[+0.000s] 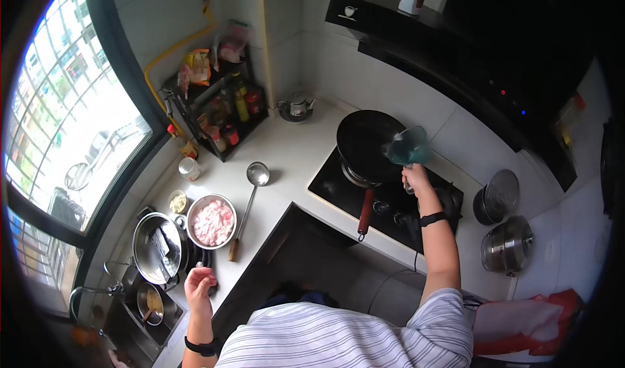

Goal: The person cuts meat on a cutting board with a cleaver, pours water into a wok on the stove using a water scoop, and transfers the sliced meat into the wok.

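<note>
My right hand (pixel 414 176) is closed around the handle of a clear greenish water scoop (pixel 410 145). The scoop is tilted over the right side of a black wok (pixel 366 143), which sits on the stove (pixel 331 180) with its red-brown handle toward me. My left hand (pixel 199 285) hovers near the counter edge, fingers loosely bent and apart, with nothing visible in it. Beyond that hand stands a metal bowl of pale pink raw meat (pixel 212 221). Beside the bowl lies a metal ladle (pixel 258 174) with a wooden handle.
A metal pot (pixel 158 247) stands left of the meat, near a sink (pixel 133 332) and faucet. A small bowl of chopped pale food (pixel 178 203), a teapot (pixel 297 107) and a black spice rack (pixel 221 108) line the back. The range hood (pixel 430 62) overhangs the stove; pots stand at right.
</note>
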